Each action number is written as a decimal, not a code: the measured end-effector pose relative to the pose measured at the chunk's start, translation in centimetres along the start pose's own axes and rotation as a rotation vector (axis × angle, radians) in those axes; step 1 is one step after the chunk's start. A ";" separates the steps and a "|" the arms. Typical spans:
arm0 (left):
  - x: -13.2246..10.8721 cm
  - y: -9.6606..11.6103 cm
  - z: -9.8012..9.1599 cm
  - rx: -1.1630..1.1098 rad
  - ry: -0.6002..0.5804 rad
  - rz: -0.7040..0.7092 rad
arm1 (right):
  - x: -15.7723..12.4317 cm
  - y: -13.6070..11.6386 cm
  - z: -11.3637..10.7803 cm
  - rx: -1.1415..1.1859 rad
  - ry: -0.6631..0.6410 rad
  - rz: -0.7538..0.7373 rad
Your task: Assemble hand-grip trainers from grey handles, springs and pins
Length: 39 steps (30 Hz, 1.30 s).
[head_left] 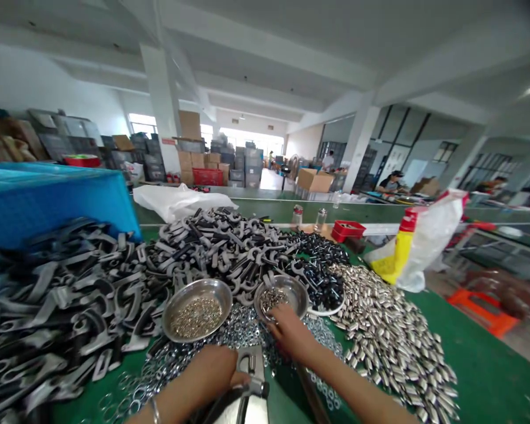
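Note:
My left hand (221, 368) is at the lower middle, its fingers closed on a metal fixture (252, 368) that stands at the front of the green table. My right hand (287, 331) reaches to the near rim of the right metal bowl (297, 290), which holds small metal pieces. Its fingers are bent together, and what they pinch, if anything, is too small to make out. The left metal bowl (198, 315) holds many tiny brass-coloured parts. Loose rings and nuts (242, 327) lie between and around the bowls.
Grey and black curved parts (229, 247) heap behind and left, beside a blue crate (62, 203). Silver cylinders (393, 335) and a white-yellow bag (424, 244) are right. Black parts (320, 268) lie behind the right bowl. A person (392, 182) sits in the right background.

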State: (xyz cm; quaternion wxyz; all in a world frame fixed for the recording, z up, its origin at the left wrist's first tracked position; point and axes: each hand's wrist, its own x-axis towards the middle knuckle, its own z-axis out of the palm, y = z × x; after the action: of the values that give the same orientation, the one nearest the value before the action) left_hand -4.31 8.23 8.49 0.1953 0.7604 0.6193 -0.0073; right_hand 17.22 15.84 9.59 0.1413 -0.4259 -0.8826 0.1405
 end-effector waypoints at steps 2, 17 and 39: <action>2.3 1.0 -2.0 0.075 0.089 0.059 | 1.7 2.7 -0.7 -0.083 0.021 0.073; 14.8 2.9 -1.8 0.013 0.268 0.160 | 6.3 6.2 2.1 -0.269 -0.038 0.244; -0.2 -1.0 4.3 -0.629 0.431 -0.001 | -3.7 -2.3 6.3 0.645 -0.020 0.302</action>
State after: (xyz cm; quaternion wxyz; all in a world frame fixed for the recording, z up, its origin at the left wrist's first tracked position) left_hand -4.35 6.87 4.26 0.2846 0.6469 0.6186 0.3433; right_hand 15.46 10.78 4.16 0.2373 -0.4836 -0.7212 0.4356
